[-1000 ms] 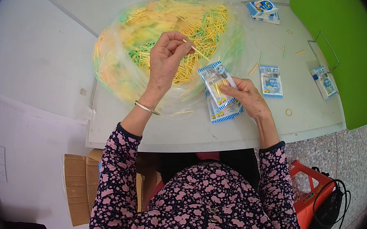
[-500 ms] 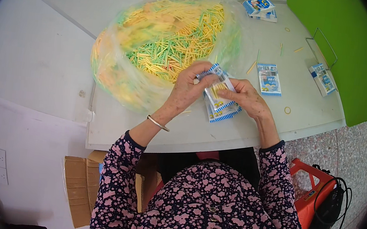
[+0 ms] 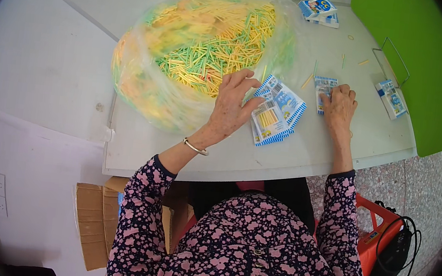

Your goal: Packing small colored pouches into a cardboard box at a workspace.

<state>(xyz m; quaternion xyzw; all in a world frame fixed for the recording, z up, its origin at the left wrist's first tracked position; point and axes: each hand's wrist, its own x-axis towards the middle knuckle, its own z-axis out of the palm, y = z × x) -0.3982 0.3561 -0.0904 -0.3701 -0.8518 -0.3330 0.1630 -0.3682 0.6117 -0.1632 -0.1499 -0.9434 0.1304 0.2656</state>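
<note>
My left hand (image 3: 230,103) is open, thumb and fingers apart, at the left edge of a small fanned pile of blue-and-white packets (image 3: 289,103). Yellow sticks show through the clear window of the top one, and the thumb tip is close to or touching it. To the right, my right hand (image 3: 339,110) has its fingers curled over another flat packet (image 3: 322,84), thumb at its left side; the hand covers much of it. Behind my left hand lies a large clear plastic bag (image 3: 145,88), its mouth open, full of yellow and green sticks (image 3: 208,55).
More packets (image 3: 318,8) lie at the back of the grey table (image 3: 218,162). A bundle of packets (image 3: 390,99) sits beside a wire stand (image 3: 403,66) near the green panel (image 3: 425,68). Loose sticks (image 3: 307,81) are scattered behind the packets. A red stool (image 3: 366,247) stands at lower right.
The packet both hands held is now down on the pile, fanned out. My right hand has moved right onto the separate packet; my left hand has let go and opened.
</note>
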